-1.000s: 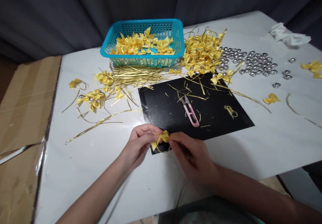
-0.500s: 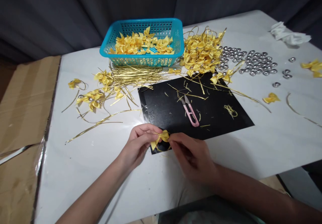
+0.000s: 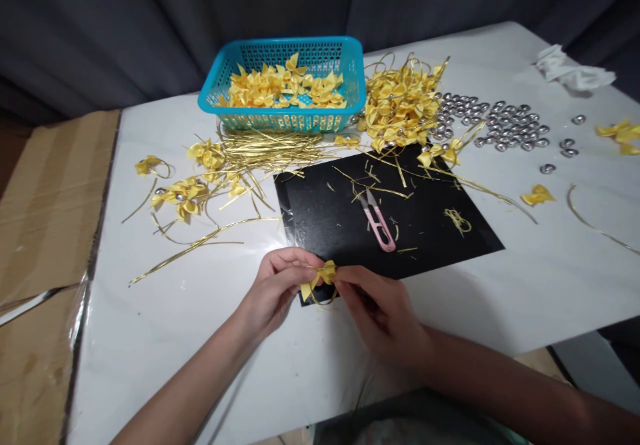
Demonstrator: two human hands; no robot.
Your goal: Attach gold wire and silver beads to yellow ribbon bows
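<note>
Between my two hands is a yellow ribbon bow (image 3: pixel 326 272), held above the lower edge of a black mat (image 3: pixel 340 225). My left hand (image 3: pixel 280 288) pinches the bow's left side, one ribbon tail sticking out below the fingers. Pressed together at the bow's right side are the thumb and forefinger of my right hand (image 3: pixel 383 308). A thin gold cord (image 3: pixel 325 303) hangs in a loop under the bow and seems to run into the right fingertips. Pink-handled thread snips (image 3: pixel 379 222) lie on the mat beyond my hands, among cord scraps.
A blue basket (image 3: pixel 280 115) of yellow bows stands at the back. Gold cords (image 3: pixel 270 148) lie before it. Right of it are a heap of corded bows (image 3: pixel 400 102) and scattered silver beads (image 3: pixel 515 125). White crumpled tissue (image 3: pixel 575 68) and cardboard (image 3: pixel 45 245) flank the table.
The bow has turned slightly between my fingers, and the cord loop below it has shifted a little. Both hands keep their hold in nearly the same place.
</note>
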